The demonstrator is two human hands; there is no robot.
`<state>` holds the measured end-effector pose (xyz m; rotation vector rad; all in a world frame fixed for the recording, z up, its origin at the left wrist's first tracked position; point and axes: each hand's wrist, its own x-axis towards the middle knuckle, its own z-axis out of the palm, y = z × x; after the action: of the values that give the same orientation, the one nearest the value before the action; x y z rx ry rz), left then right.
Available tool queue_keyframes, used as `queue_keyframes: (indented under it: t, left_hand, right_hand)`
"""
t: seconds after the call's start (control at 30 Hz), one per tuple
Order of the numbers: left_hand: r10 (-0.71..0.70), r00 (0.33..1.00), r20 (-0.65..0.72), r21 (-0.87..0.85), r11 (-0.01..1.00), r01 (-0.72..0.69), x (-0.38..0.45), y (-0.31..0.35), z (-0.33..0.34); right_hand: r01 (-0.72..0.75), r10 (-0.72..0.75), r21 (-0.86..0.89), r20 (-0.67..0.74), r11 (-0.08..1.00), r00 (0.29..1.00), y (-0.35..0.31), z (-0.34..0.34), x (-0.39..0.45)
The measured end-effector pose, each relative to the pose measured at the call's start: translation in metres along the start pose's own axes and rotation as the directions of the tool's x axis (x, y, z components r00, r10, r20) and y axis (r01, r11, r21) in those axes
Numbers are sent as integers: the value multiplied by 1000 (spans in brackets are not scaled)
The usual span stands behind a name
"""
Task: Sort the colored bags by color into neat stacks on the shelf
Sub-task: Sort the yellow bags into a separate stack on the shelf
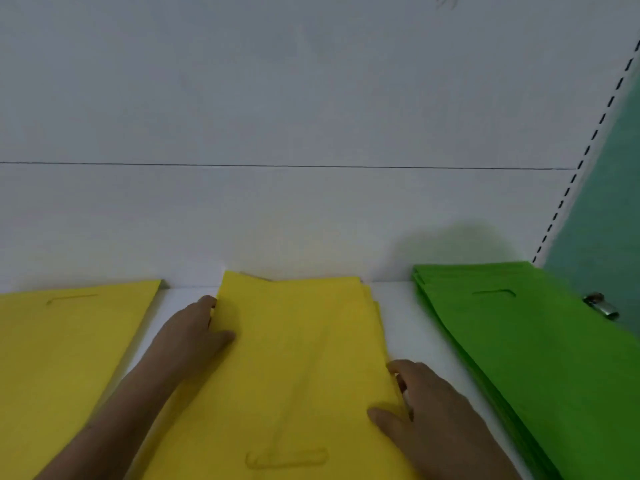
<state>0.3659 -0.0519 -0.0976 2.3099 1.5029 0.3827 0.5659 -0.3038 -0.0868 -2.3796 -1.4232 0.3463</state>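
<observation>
A: Where is the middle yellow stack kept?
B: Mid-shelf, against the back edge, between another yellow stack and the green stack.
A: How is it held?
B: Its sides are pinched by the left hand and right hand, seemingly to square the edges.
</observation>
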Motion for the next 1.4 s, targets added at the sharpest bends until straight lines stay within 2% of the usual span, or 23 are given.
queue_keyframes:
  t: [0.1,0.33,0.47,0.67,0.8,0.9,1.03,1.1,1.17,1.23,1.3,1.4]
  left_hand:
    - [-34,999,-37,4,999,34,7,-4,-1]
    - [-32,998,-61,110,993,39,11,3,-1]
    - [16,971,-239,-12,1000,-19,-12,-2,-26]
    - [59,970,-237,-109,990,-87,-51,-53,-78]
    - [69,973,-221,-162,981,-107,-66,-112,-117]
    - [92,966,-240,-162,978,-133,-73,-162,-143]
    - [65,971,-231,-151,983,-101,-70,-230,-166]
    - [-19,984,-175,-106,994,0,-63,-257,-168]
    - [-96,993,-70,24,995,98,-55,-279,-167]
    - [-134,991,14,146,981,131,-46,-286,-161]
    - [-130,990,59,174,978,118,-45,-291,-162]
    - [-108,990,87,143,985,95,-48,-294,-164]
  right_hand:
    - [43,-43,-5,-7,999,999,0,1,9]
    - [105,-86,149,-127,983,988,15,6,21]
    - [167,-132,166,-206,972,970,5,3,11]
    - [302,-260,294,-172,907,950,-74,10,-13]
    - [338,-318,305,-116,890,941,-143,41,-27]
    - [299,-285,338,-91,893,954,-198,65,-31]
    - [232,-200,236,-153,944,968,-270,109,-16]
    - [137,-119,141,-131,980,984,-292,127,-3]
    - [18,-17,11,-97,1000,995,-307,140,10]
    - [-81,78,-41,-73,996,994,-310,146,20]
    - [-103,101,-35,-61,994,993,-316,149,25]
    - [-60,61,25,-60,998,996,-324,148,22]
